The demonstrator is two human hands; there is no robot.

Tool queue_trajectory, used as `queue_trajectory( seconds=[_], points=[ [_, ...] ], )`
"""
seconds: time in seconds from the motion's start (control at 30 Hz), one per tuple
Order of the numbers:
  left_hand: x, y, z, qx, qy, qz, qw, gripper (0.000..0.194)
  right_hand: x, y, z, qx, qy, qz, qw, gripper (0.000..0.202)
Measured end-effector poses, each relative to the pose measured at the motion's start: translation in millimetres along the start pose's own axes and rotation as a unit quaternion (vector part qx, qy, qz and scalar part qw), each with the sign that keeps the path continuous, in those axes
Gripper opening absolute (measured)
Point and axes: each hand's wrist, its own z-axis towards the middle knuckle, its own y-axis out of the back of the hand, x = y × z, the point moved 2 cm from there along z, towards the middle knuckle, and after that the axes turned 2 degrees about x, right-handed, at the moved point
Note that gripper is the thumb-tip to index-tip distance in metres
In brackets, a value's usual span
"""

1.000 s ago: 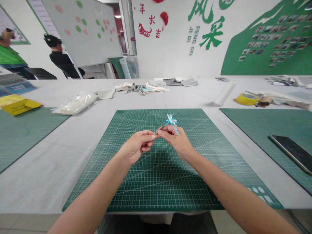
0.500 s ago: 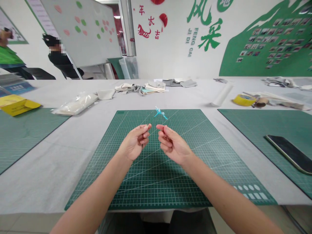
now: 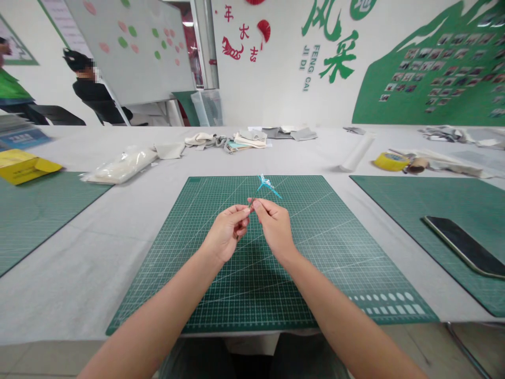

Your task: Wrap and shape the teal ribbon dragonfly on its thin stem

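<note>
My left hand (image 3: 226, 231) is closed in a pinch above the green cutting mat (image 3: 221, 305). Its thumb and forefinger grip a small, thin, greyish thing (image 3: 251, 202), too small to name. My right hand (image 3: 276, 223) pinches at the same spot, its fingertips touching or almost touching those of the left. Just beyond the fingertips is a light-blue, branching, cord-like piece with pale, shiny bits (image 3: 268, 185). Whether a thin thread joins it to my fingers, I cannot tell.
Two more cutting mats (image 3: 394, 210) flank mine, the right one bearing a phone (image 3: 465, 245). Farther back are a plastic bag (image 3: 122, 166), fabric scraps (image 3: 252, 139), a white roll (image 3: 357, 152) and yellow tape (image 3: 390, 161). Two people are at the far left.
My right hand has moved left and turned inward, so its fingertips now meet the left hand's. The light-blue piece has shifted slightly right. The camera view has shifted a little.
</note>
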Motion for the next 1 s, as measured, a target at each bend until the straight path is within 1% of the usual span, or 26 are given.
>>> queue_trajectory(
  seconds=[0.13, 0.27, 0.43, 0.57, 0.73, 0.83, 0.9, 1.0],
  points=[
    [2, -2.5, -1, -0.006, 0.009, -0.011, 1.000, 0.020, -7, 0, -1, -0.007, -0.047, 0.079, 0.996, 0.025],
    [3, -1.1, 0, -0.007, 0.015, -0.008, 1.000, 0.019, -11, 1, 2, -0.002, -0.069, 0.105, 0.992, 0.026],
    [4, 1.4, 1, -0.008, 0.008, 0.007, 1.000, 0.018, -7, 4, 5, 0.005, -0.094, 0.133, 0.987, 0.021],
    [5, 0.5, 1, 0.009, 0.001, 0.013, 1.000, 0.016, -3, 5, 5, 0.011, -0.106, 0.164, 0.981, 0.019],
    [2, 1.1, 0, 0.026, 0.015, 0.014, 0.999, 0.016, 3, 8, 6, 0.019, -0.108, 0.167, 0.980, 0.017],
    [-2, 3.5, 1, 0.045, 0.031, 0.073, 0.996, 0.019, 3, 11, 7, 0.024, -0.110, 0.168, 0.979, 0.017],
    [-6, 6.0, 1, 0.042, 0.030, 0.129, 0.990, 0.024, 2, 12, 8, 0.038, -0.119, 0.170, 0.977, 0.018],
    [-11, 9.7, 3, 0.019, -0.014, 0.177, 0.984, 0.024, 0, 13, 8, 0.080, -0.145, 0.178, 0.970, 0.022]
  ],
)
